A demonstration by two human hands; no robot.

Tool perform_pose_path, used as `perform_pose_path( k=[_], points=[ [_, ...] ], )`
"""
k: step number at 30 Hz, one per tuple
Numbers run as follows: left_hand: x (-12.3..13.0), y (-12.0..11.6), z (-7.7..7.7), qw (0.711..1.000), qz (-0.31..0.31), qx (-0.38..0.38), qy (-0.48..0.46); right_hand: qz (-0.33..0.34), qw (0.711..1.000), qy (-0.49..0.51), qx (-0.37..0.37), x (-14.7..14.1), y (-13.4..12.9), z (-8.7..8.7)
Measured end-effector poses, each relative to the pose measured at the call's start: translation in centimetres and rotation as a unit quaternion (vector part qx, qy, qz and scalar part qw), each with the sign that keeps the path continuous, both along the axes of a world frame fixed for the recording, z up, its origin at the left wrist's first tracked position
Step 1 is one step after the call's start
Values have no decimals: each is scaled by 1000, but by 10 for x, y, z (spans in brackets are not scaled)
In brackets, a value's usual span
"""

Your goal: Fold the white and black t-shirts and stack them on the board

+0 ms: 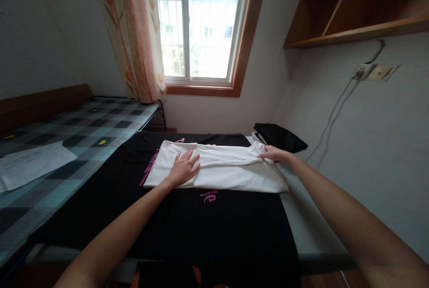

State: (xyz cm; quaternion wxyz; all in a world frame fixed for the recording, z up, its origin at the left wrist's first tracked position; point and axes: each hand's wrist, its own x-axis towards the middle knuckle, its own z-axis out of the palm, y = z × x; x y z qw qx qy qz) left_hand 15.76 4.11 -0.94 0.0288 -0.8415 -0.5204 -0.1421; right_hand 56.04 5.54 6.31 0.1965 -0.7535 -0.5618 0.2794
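Observation:
A white garment (231, 174), folded into a long strip, lies across a black cloth (161, 221) with pink lettering. My left hand (184, 167) rests flat on the strip's left part, fingers spread. At the far right end, my right hand (273, 154) pinches the garment's upper edge, where the fabric bunches up a little. What kind of garment the white piece is does not show clearly.
The cloth covers most of a pale table (311, 230). At its back right corner sits a black bag-like item (281, 137). A checked bed (114, 120) with a paper sheet (36, 165) stands left. Cables (331, 120) hang from a right-hand socket below a wooden shelf (355, 26).

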Motion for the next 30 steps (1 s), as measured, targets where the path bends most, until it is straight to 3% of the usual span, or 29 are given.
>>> perform_pose_path(
  k=[2, 4, 7, 9, 12, 14, 18, 21, 23, 25, 30],
  points=[
    [0, 0, 0, 1000, -1, 6, 2, 1, 996, 77, -53, -7, 6, 19],
    [0, 0, 0, 1000, -2, 9, 1, 8, 990, 127, -57, -27, 14, 41],
    [0, 1, -1, 1000, -4, 11, -4, 6, 990, 139, -18, -80, 22, 63],
    [-1, 1, -2, 1000, -7, 10, -8, 74, 978, 190, -30, -123, 21, 66],
    [-1, 1, -3, 1000, -13, 11, -15, 235, 928, 247, -152, -173, 14, 60],
    [-2, 1, -3, 1000, -16, 14, -19, 291, 915, 228, -164, -188, 12, 53],
    [-2, 2, -4, 999, -20, 19, -36, 276, 960, 41, -11, -181, 23, 38],
    [-2, 0, -1, 998, -29, 24, -52, 250, 956, -117, 97, -170, 39, 24],
    [0, -5, 3, 996, -48, 35, -70, 242, 946, -172, 131, -169, 48, 12],
    [3, -12, 10, 990, -92, 45, -94, 238, 942, -190, 143, -173, 55, -1],
    [14, -38, 32, 955, -278, 14, -98, 209, 940, -229, 141, -196, 64, -27]
  ],
)
